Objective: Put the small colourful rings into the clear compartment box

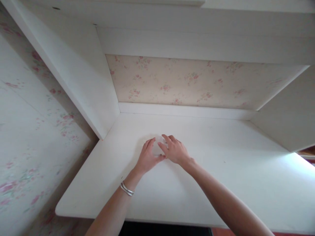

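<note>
A small, pale, see-through thing (157,149) is between my hands, low over the white desktop or resting on it; I cannot tell which. Its outline fades into the white surface, so its kind is unclear. My left hand (147,157) curves around its left side and near edge, fingers bent and thumb reaching right. From the right, my right hand (175,150) curls against it, with its index finger and thumb slightly apart. The tips of its other fingers are partly hidden. A silver bangle (127,189) circles my left wrist.
The white desktop (103,183) has a rounded front left corner. White panels rise at left (73,65) and right (287,108), with a shelf (172,19) overhead. Flowered wallpaper (184,82) covers the back. Something black (164,229) is below the front edge.
</note>
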### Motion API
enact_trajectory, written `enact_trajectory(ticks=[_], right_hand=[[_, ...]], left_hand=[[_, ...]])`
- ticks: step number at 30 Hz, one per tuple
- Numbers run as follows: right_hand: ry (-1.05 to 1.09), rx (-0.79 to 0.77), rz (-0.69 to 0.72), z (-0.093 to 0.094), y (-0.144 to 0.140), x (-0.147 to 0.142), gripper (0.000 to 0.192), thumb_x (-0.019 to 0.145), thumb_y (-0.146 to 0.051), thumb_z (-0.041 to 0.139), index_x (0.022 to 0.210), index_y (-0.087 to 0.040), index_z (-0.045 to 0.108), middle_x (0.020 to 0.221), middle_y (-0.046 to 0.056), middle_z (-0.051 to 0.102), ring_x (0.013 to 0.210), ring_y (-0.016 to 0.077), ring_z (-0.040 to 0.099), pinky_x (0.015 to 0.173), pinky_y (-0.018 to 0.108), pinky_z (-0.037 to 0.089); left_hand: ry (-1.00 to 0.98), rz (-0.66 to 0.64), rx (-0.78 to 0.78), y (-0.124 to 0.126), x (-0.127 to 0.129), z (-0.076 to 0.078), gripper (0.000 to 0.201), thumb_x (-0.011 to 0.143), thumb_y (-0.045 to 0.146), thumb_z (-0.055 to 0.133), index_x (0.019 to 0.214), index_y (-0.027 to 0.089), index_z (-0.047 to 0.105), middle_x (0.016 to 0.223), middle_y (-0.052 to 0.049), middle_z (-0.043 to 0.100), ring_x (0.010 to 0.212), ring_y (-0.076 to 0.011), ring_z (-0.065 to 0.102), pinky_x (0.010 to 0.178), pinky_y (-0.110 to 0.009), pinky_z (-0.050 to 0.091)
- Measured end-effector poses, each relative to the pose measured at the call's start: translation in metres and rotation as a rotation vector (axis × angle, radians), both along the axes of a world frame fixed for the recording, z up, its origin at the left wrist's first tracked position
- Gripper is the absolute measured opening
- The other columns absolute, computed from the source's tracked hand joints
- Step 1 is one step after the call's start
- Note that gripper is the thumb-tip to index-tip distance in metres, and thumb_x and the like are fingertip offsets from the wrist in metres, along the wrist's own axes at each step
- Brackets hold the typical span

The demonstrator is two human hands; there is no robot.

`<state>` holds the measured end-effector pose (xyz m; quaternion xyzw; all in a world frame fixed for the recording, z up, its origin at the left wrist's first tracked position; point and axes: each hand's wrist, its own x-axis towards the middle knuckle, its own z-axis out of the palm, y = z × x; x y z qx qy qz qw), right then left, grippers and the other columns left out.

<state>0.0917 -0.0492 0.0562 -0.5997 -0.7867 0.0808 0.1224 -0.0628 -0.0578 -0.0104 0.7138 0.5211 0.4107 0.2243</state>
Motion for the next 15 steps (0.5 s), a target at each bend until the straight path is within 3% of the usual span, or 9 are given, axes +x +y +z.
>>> enact_trajectory(ticks=[6,11,15], right_hand=[[-0.059,0.007,0.063,0.0,-0.005,-0.022,0.053,0.093,-0.053,0.021,0.135,-0.025,0.036,0.118,0.014,0.054,0.096,0.0258,0.057,0.081,0.038,0.043],[-0.069,-0.022,0.087,-0.006,-0.006,-0.017,0.052,0.094,-0.049,0.02,0.138,-0.023,0.033,0.119,0.014,0.055,0.099,0.0248,0.058,0.083,0.036,0.043],[0.07,-0.048,0.098,-0.003,-0.001,-0.005,0.053,0.096,-0.045,0.016,0.138,-0.019,0.034,0.12,0.015,0.055,0.101,0.025,0.058,0.087,0.038,0.042]], left_hand=[[0.016,0.07,0.043,0.005,-0.006,0.001,0.078,0.063,0.026,0.073,0.131,0.02,0.035,0.119,-0.01,0.05,0.104,-0.0224,0.052,0.095,-0.039,0.042],[0.022,0.033,0.056,0.004,-0.005,0.006,0.071,0.063,0.026,0.071,0.127,0.018,0.04,0.116,-0.008,0.053,0.093,-0.0187,0.054,0.089,-0.035,0.046],[0.008,0.01,0.0,0.004,-0.006,0.007,0.07,0.063,0.03,0.073,0.125,0.021,0.042,0.118,-0.006,0.053,0.091,-0.0173,0.056,0.085,-0.033,0.048]])
